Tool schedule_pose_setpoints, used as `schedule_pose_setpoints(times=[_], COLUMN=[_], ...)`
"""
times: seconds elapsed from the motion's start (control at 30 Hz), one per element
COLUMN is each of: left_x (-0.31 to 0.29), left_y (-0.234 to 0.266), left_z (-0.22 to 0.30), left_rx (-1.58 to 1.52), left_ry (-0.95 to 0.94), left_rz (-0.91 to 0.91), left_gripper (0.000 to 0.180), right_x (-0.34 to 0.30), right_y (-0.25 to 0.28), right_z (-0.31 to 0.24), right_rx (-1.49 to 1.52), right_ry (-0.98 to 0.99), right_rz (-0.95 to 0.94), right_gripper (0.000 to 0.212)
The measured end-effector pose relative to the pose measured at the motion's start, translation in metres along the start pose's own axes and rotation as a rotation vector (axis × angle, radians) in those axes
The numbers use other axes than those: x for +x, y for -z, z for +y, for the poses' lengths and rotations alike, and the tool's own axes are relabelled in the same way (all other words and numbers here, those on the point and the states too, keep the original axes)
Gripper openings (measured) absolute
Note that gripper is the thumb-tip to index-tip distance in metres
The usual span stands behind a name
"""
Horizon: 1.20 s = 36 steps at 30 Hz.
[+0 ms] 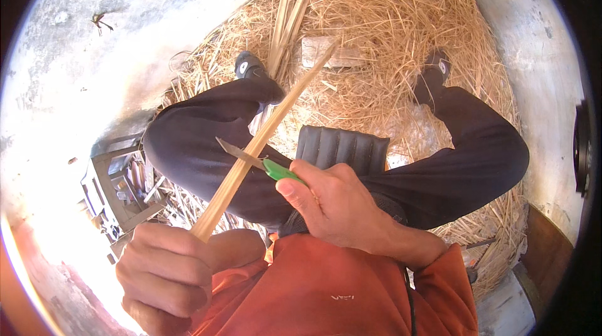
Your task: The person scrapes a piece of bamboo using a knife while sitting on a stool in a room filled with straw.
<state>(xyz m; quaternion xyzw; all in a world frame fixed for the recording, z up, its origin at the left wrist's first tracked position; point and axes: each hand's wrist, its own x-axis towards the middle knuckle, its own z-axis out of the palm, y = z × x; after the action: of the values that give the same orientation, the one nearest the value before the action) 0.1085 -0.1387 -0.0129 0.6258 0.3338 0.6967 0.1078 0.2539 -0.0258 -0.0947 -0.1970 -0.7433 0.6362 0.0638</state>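
Note:
My left hand (pixel 169 273) is closed in a fist round the lower end of a long, pale split-bamboo strip (pixel 260 138). The strip slants up and away to the right, narrowing at its far end. My right hand (pixel 338 204) grips the green handle of a knife (pixel 279 171). Its grey blade lies across the strip around its middle and sticks out past the strip's left edge. The knife handle's rear end is hidden inside my right fist.
Loose straw-like shavings (pixel 401 16) cover the floor ahead. More split strips (pixel 290 19) lie at the far side by a pale block (pixel 332 52). A black ribbed pad (pixel 342 148) sits between my legs. A small wooden rack (pixel 122 179) stands at the left, with walls on both sides.

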Motion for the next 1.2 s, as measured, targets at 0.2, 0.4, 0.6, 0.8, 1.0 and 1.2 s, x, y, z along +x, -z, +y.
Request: schedule_pose_setpoints(times=[0.2,0.4,0.6,0.8,1.0,1.2], left_x=[-0.004,-0.010,0.005,-0.010,-0.021,-0.024], left_y=[-0.005,-0.020,-0.026,-0.021,-0.021,-0.013], left_z=[-0.007,0.001,-0.014,-0.006,-0.007,-0.010], left_rx=[-0.121,-0.136,-0.067,0.111,0.057,0.021], left_ry=[-0.083,-0.146,-0.188,-0.161,-0.162,-0.145], left_rz=[-0.033,-0.053,0.219,0.280,0.254,0.277], left_gripper=[0.027,0.027,0.031,0.036,0.036,0.037], right_x=[0.005,0.023,0.020,0.033,0.073,0.076], right_y=[-0.002,0.002,0.014,0.011,0.031,0.037], right_z=[0.010,0.059,0.038,0.043,0.145,0.195], right_rx=[-0.311,-0.358,-0.298,-0.238,-0.373,-0.320], right_ry=[0.022,-0.079,-0.049,-0.046,-0.486,-0.493], right_rz=[0.073,0.227,0.195,0.225,0.196,0.324], right_gripper=[0.022,0.046,0.040,0.041,0.060,0.063])
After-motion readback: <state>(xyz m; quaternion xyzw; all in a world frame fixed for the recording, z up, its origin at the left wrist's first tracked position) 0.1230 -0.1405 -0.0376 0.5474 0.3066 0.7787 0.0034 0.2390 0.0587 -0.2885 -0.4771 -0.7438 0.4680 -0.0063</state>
